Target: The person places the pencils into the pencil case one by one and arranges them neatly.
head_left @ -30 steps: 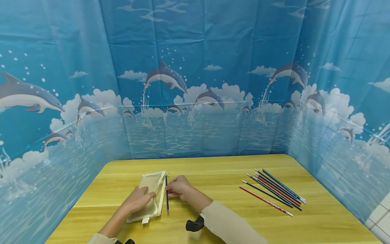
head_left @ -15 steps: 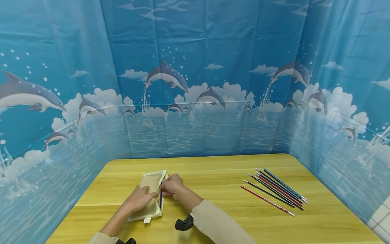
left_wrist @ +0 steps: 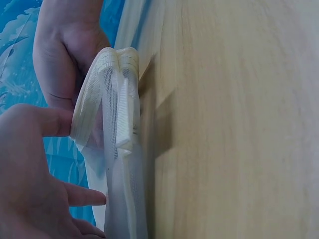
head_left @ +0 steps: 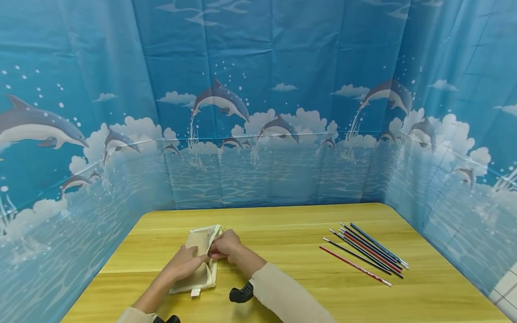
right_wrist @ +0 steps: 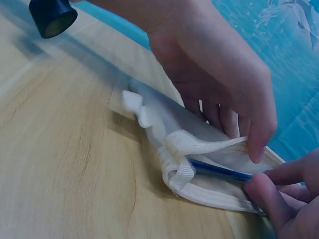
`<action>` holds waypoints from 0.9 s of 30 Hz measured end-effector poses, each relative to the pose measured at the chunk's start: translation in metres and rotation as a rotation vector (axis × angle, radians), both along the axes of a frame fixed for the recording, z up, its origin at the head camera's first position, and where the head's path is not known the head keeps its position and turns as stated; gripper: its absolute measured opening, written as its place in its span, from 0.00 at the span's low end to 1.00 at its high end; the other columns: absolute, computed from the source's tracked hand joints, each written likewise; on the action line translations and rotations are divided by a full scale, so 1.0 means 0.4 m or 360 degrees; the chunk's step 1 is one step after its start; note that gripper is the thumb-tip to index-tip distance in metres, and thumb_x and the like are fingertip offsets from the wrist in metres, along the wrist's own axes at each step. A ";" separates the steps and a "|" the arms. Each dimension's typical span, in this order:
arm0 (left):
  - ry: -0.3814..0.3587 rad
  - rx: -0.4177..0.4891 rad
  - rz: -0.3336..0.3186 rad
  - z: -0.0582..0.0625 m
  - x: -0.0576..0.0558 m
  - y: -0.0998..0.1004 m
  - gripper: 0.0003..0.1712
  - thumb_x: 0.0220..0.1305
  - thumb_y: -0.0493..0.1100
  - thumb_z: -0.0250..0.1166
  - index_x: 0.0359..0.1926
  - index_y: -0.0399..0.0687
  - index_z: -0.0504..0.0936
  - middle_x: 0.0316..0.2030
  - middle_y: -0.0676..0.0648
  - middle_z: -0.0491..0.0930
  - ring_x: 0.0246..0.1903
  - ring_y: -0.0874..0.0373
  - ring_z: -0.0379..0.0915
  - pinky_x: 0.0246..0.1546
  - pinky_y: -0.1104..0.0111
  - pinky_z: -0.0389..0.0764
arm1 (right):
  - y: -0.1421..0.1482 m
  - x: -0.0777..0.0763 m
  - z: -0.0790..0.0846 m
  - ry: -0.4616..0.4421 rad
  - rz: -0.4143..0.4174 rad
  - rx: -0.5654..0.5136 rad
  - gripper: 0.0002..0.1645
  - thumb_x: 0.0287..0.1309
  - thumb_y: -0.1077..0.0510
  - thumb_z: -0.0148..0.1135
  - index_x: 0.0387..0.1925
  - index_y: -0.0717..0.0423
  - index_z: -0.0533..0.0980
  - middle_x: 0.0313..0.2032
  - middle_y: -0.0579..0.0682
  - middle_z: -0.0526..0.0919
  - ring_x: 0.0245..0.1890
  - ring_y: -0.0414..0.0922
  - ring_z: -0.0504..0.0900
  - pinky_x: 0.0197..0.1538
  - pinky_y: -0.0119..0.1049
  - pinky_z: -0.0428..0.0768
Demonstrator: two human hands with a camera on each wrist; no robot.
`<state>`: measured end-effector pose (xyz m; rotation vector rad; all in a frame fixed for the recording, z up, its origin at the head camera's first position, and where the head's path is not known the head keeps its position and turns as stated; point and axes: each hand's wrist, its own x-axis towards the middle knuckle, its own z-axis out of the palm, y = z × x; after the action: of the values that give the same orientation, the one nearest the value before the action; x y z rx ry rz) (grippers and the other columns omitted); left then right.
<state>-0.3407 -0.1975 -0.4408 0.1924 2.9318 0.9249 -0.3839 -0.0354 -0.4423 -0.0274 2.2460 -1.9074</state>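
A cream mesh pouch (head_left: 197,264) lies on the wooden table (head_left: 291,224) at the near left. My left hand (head_left: 183,264) lies over it, with its fingertips (right_wrist: 256,149) on the raised upper lip of the opening. My right hand (head_left: 226,246) pinches a blue pencil (right_wrist: 219,171), most of which sits inside the pouch (right_wrist: 164,129). In the left wrist view the pouch's webbing edge (left_wrist: 117,99) stands between my left hand's thumb (left_wrist: 50,122) and my right hand (left_wrist: 65,55).
Several pencils (head_left: 365,253), red, black and blue, lie side by side on the right half of the table. A blue dolphin-print curtain (head_left: 258,112) walls the table at the back and both sides. A black wrist camera (head_left: 241,294) sits under my right forearm.
My right hand moved left with the blue pencil, from beside the pouch into its opening. The pencil has slid in until it is hidden in the head view. My left hand stayed on the pouch.
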 end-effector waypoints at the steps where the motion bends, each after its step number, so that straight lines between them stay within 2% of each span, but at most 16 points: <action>1: -0.0004 -0.0001 -0.0009 0.001 -0.001 0.000 0.48 0.67 0.61 0.60 0.69 0.21 0.67 0.67 0.20 0.65 0.72 0.23 0.47 0.67 0.34 0.58 | 0.001 -0.001 0.001 -0.0014 0.0037 -0.0028 0.06 0.60 0.75 0.66 0.37 0.68 0.85 0.27 0.57 0.86 0.20 0.42 0.85 0.26 0.31 0.84; 5: -0.0032 0.0000 -0.0029 0.004 0.000 0.000 0.49 0.69 0.63 0.59 0.69 0.20 0.66 0.67 0.20 0.65 0.72 0.21 0.45 0.66 0.31 0.56 | 0.011 -0.008 0.000 -0.0062 0.0166 -0.0113 0.08 0.62 0.76 0.64 0.41 0.71 0.84 0.30 0.58 0.85 0.22 0.43 0.86 0.28 0.32 0.85; 10: -0.0044 0.0019 0.0003 0.003 0.000 0.000 0.52 0.65 0.63 0.61 0.71 0.21 0.65 0.69 0.20 0.62 0.72 0.22 0.46 0.67 0.31 0.55 | 0.036 -0.016 0.004 -0.0106 0.0204 -0.0115 0.13 0.61 0.73 0.67 0.47 0.66 0.83 0.32 0.58 0.87 0.28 0.47 0.89 0.29 0.36 0.86; 16: -0.0025 -0.0002 0.0012 -0.003 -0.001 -0.008 0.52 0.64 0.64 0.62 0.70 0.21 0.66 0.68 0.19 0.63 0.71 0.22 0.51 0.65 0.31 0.58 | 0.065 -0.019 0.021 -0.0128 0.0249 -0.0038 0.14 0.61 0.69 0.70 0.49 0.60 0.84 0.32 0.56 0.88 0.33 0.52 0.90 0.31 0.40 0.87; 22: -0.0011 0.0004 0.0007 0.000 0.001 -0.002 0.52 0.64 0.64 0.63 0.68 0.20 0.68 0.66 0.20 0.66 0.71 0.20 0.47 0.66 0.30 0.54 | 0.095 -0.019 0.035 -0.0077 0.0289 0.0067 0.17 0.60 0.66 0.73 0.51 0.59 0.84 0.40 0.53 0.87 0.39 0.53 0.90 0.37 0.47 0.88; 27: 0.0009 0.0030 0.0039 0.005 0.004 0.013 0.52 0.63 0.63 0.65 0.68 0.21 0.68 0.71 0.17 0.55 0.71 0.20 0.48 0.65 0.30 0.56 | 0.128 -0.013 0.060 -0.0036 0.0335 0.0108 0.20 0.59 0.66 0.73 0.54 0.60 0.83 0.46 0.54 0.86 0.42 0.55 0.89 0.44 0.52 0.86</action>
<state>-0.3391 -0.1924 -0.4386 0.1607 2.9379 0.9570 -0.3891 0.0158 -0.4181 -0.2218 2.1945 -1.7143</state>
